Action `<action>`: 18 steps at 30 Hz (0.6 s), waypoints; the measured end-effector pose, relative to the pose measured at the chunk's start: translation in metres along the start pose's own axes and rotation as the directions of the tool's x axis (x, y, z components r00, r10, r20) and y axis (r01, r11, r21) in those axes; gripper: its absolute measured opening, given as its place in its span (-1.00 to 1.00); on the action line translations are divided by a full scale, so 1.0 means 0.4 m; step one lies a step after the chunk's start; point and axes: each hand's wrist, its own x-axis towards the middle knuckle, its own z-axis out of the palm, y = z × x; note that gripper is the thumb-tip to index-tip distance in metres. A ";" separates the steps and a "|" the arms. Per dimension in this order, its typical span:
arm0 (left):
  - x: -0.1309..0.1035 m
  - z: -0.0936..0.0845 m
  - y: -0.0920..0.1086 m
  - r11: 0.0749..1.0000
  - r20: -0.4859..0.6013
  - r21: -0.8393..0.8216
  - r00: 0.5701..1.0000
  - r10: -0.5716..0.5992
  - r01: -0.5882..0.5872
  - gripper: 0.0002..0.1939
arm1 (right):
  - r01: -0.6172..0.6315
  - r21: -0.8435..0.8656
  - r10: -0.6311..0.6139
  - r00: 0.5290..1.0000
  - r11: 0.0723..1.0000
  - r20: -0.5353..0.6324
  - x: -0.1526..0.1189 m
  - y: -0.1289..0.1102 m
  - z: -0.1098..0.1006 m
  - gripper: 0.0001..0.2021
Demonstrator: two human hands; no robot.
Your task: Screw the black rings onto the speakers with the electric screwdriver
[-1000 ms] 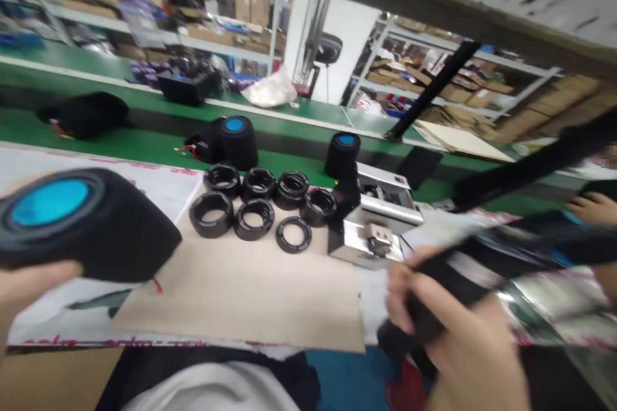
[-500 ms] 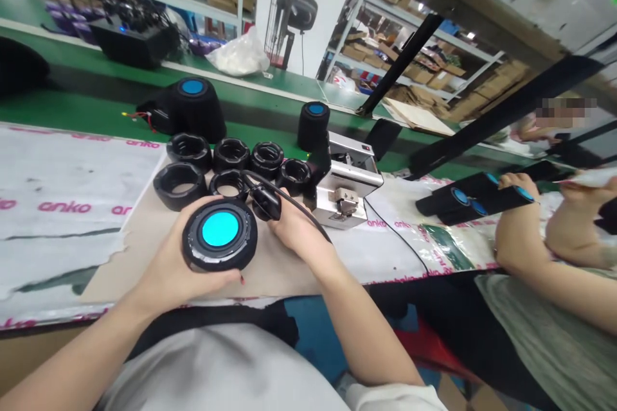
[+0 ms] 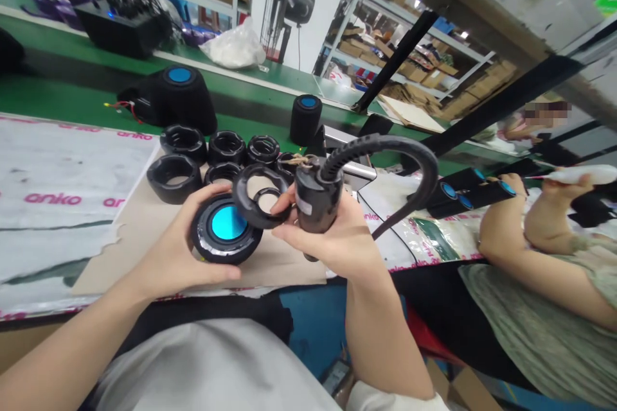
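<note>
My left hand (image 3: 176, 260) is wrapped round the side of a round black speaker (image 3: 229, 223), whose bright blue cone faces up. In my right hand (image 3: 349, 241) are two things: a black corded electric screwdriver (image 3: 315, 199), and a black plastic ring (image 3: 247, 196) pinched in the fingertips. The ring is tilted and overlaps the speaker's upper right edge; whether they touch I cannot tell. The screwdriver's thick cable (image 3: 427, 173) arches off to the right. Several more black rings (image 3: 173, 178) stand in two rows behind the speaker, some partly covered by the held ring and screwdriver.
Cardboard (image 3: 116, 263) lies under the rings. Behind the screwdriver stands a partly hidden metal device (image 3: 361, 169). Black speakers (image 3: 306, 119) stand on the green bench (image 3: 250, 99). At right, a co-worker's hand (image 3: 511, 186) is at several dark cylinders; the other holds a white bottle (image 3: 590, 174).
My right hand has come up and toward me from the rows, bringing the screwdriver and a black ring to the speaker. The left hand keeps hold of the speaker.
</note>
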 end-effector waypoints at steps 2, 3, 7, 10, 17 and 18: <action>0.013 -0.002 -0.005 1.000 0.050 -0.018 0.999 0.019 -0.018 0.14 | 0.062 0.000 -0.062 0.991 0.998 0.120 -0.001 -0.009 -0.005 -0.71; 0.019 -0.004 -0.007 0.999 0.074 -0.025 0.997 0.033 -0.031 0.15 | 0.085 -0.056 -0.075 0.985 0.995 0.155 0.002 -0.009 -0.009 -0.73; 0.030 -0.008 -0.006 0.995 0.101 -0.072 0.992 0.076 -0.068 0.24 | 0.135 -0.236 -0.086 0.974 0.962 0.208 0.014 -0.002 -0.023 -0.78; 0.030 -0.008 -0.002 0.993 0.098 -0.095 0.992 0.079 -0.070 0.27 | 0.160 -0.238 -0.102 0.966 0.958 0.237 0.020 0.000 -0.027 -0.77; 0.031 -0.010 -0.007 0.992 0.121 -0.109 0.989 0.080 -0.067 0.31 | 0.157 -0.278 -0.073 0.954 0.948 0.291 0.035 -0.004 -0.028 -0.74; 0.032 -0.010 -0.008 0.992 0.121 -0.109 0.989 0.082 -0.069 0.32 | 0.164 -0.280 -0.077 0.952 0.946 0.297 0.036 -0.004 -0.028 -0.75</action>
